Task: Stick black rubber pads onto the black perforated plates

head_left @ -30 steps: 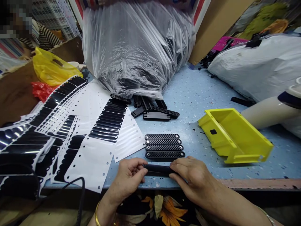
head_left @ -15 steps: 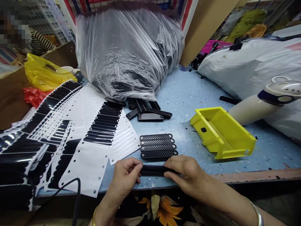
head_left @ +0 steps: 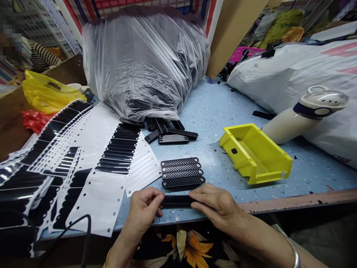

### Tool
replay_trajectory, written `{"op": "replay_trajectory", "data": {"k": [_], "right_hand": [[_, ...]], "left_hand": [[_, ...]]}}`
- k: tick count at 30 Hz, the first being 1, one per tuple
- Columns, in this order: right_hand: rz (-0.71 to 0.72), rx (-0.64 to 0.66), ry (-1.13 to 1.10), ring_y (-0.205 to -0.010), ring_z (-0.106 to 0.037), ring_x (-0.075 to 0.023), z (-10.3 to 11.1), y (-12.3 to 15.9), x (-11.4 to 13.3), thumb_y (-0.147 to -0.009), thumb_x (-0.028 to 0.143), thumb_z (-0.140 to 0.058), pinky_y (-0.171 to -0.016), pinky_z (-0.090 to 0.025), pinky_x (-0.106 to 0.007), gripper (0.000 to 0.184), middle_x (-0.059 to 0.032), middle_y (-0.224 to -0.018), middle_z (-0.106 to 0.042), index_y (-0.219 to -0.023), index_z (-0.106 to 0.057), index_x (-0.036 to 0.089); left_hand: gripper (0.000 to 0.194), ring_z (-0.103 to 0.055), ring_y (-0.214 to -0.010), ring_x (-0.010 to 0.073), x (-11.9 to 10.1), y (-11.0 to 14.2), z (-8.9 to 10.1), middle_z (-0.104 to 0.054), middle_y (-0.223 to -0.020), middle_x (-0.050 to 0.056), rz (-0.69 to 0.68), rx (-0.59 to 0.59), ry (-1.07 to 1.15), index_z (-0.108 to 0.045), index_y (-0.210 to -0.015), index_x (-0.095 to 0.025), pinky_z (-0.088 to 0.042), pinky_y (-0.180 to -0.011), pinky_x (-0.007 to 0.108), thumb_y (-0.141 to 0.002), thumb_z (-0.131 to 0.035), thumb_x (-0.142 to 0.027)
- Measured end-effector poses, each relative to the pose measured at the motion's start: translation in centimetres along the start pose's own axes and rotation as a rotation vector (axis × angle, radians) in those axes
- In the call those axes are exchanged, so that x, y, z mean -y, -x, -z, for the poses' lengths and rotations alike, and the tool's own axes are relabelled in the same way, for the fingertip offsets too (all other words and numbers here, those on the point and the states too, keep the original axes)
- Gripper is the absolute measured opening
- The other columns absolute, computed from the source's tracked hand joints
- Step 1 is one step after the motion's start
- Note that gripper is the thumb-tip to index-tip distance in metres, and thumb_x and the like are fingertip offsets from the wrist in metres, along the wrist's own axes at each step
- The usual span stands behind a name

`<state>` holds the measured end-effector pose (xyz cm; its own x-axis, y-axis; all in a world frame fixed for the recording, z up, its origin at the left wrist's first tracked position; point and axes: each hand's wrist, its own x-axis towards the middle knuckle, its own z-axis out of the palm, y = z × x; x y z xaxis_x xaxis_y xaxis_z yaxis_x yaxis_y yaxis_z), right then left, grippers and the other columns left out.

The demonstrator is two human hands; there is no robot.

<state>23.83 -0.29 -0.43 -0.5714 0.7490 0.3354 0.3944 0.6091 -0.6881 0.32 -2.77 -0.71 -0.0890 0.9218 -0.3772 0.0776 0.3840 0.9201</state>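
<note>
A black strip-shaped piece lies level near the table's front edge, gripped at both ends. My left hand pinches its left end between thumb and fingers. My right hand is closed over the right end, fingers on top and thumb along the near side. Just beyond the hands, several black handle-like pieces with a diamond-pattern surface lie side by side in a block. More black pieces spill out below the clear plastic bag. To the left, a sheet carries black stickers in a row.
A yellow open bin stands on the blue speckled table at right. Behind it a white bottle leans against a large white sack. Overlapping sticker sheets, a black cable and a yellow bag are at left.
The camera view has shifted slightly, so the table things appear further left. Both hands keep their hold on the black strip-shaped piece, which has hardly moved.
</note>
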Motion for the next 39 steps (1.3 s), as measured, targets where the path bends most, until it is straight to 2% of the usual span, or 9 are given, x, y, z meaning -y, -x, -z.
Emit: {"op": "replay_trajectory", "data": {"k": [8,14,21,24,27,30,32,35,39], "right_hand": [[0.067,-0.036,0.009,-0.075,-0.069,-0.0171,-0.1,0.1,0.0,-0.094,0.017,-0.056,-0.068,-0.057,-0.031,0.019,-0.0066,-0.086,-0.076,-0.103,-0.073,0.017],[0.210,-0.104,0.177,-0.076,-0.068,-0.0202,-0.7,0.5,0.0,-0.094,0.010,-0.051,-0.065,-0.054,-0.036,0.025,-0.0108,-0.092,-0.075,-0.112,-0.067,0.014],[0.165,-0.053,0.200,-0.078,-0.068,-0.0210,-0.8,1.0,-0.6,-0.095,0.015,-0.052,-0.067,-0.054,-0.037,0.023,-0.0103,-0.094,-0.075,-0.111,-0.068,0.015],[0.093,-0.046,0.184,-0.079,-0.069,-0.0201,-0.1,1.3,-0.6,-0.095,0.019,-0.054,-0.070,-0.057,-0.036,0.020,-0.0077,-0.092,-0.075,-0.108,-0.069,0.017],[-0.067,-0.146,0.202,-0.083,-0.070,-0.0198,1.6,2.1,-0.3,-0.091,0.028,-0.062,-0.074,-0.060,-0.034,0.023,-0.0068,-0.094,-0.075,-0.112,-0.068,0.020],[-0.203,-0.283,0.222,-0.067,-0.070,-0.0173,3.4,3.3,0.2,-0.089,0.029,-0.063,-0.062,-0.059,-0.028,0.018,-0.0038,-0.080,-0.073,-0.102,-0.070,0.019],[-0.282,-0.303,0.205,-0.056,-0.067,-0.0153,3.8,4.1,0.6,-0.089,0.029,-0.061,-0.054,-0.057,-0.025,0.014,-0.0014,-0.068,-0.070,-0.089,-0.071,0.019],[-0.378,-0.266,0.127,-0.054,-0.066,-0.0154,2.8,4.8,0.9,-0.087,0.034,-0.063,-0.051,-0.056,-0.024,0.018,-0.0018,-0.065,-0.070,-0.082,-0.072,0.019],[-0.428,-0.283,0.055,-0.057,-0.066,-0.0156,0.9,4.3,0.5,-0.083,0.037,-0.066,-0.052,-0.054,-0.024,0.020,-0.0038,-0.069,-0.069,-0.086,-0.072,0.018]], "left_hand": [[0.028,-0.057,-0.036,0.0109,1.0,-0.1,0.0,-0.059,-0.046,0.000,-0.057,-0.016,-0.028,-0.072,-0.065,-0.013,-0.039,-0.032,0.015,-0.067,-0.074,-0.041],[0.028,-0.059,-0.037,0.0122,0.9,0.0,0.2,-0.061,-0.047,0.001,-0.057,0.000,-0.055,-0.074,-0.067,-0.013,-0.042,-0.032,0.015,-0.067,-0.076,-0.042],[0.029,-0.056,-0.036,0.0105,1.5,0.0,0.2,-0.060,-0.047,0.000,-0.101,-0.020,-0.047,-0.073,-0.067,-0.013,-0.040,-0.032,0.014,-0.070,-0.074,-0.042],[0.026,-0.058,-0.039,0.0105,1.4,0.1,0.3,-0.061,-0.049,0.000,-0.100,0.004,-0.051,-0.074,-0.070,-0.013,-0.041,-0.034,0.014,-0.072,-0.074,-0.039],[0.025,-0.058,-0.039,0.0105,0.9,0.2,0.4,-0.061,-0.049,0.000,-0.074,0.047,-0.054,-0.074,-0.072,-0.013,-0.042,-0.036,0.015,-0.071,-0.074,-0.038],[0.030,-0.057,-0.038,0.0112,0.5,0.2,0.3,-0.060,-0.048,-0.001,-0.058,0.042,-0.037,-0.073,-0.071,-0.014,-0.041,-0.034,0.016,-0.067,-0.076,-0.043],[0.032,-0.056,-0.038,0.0116,0.5,0.2,0.2,-0.058,-0.048,-0.002,-0.067,0.039,-0.044,-0.072,-0.072,-0.014,-0.040,-0.034,0.017,-0.066,-0.075,-0.046],[0.030,-0.053,-0.037,0.0109,0.9,0.2,0.2,-0.057,-0.048,-0.003,-0.171,0.038,-0.131,-0.071,-0.076,-0.015,-0.039,-0.036,0.018,-0.072,-0.069,-0.045],[0.025,-0.053,-0.045,0.0125,1.6,0.5,0.4,-0.060,-0.055,-0.002,-0.550,-0.097,-0.421,-0.073,-0.085,-0.017,-0.044,-0.045,0.023,-0.073,-0.072,-0.038]]}}
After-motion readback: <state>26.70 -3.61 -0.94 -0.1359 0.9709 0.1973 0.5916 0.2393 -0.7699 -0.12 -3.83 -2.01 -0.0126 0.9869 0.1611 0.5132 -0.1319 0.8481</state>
